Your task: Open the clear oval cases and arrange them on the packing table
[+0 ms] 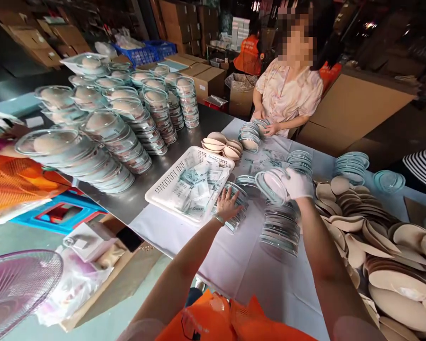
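Note:
My bare left hand [227, 207] lies with fingers spread over a stack of clear round plastic cases [238, 219], beside a white perforated basket [163, 189] of small printed packets [199, 182]. My right hand [298, 183], in a white glove, grips a round clear plastic case [271, 187] by its right side, tilted and held above the table. Under it stands a taller stack of clear round pieces [279, 229], some with printing. Beige moulded cups [344, 203] are heaped to the right of my right arm.
Stacks of packed round cases [106, 137] cover the dark tabletop at left. Across the table, a person [287, 97] handles clear round pieces [250, 135] next to more beige cups [222, 144]. A pink fan [21, 289] stands at lower left. Cartons [204, 78] are behind.

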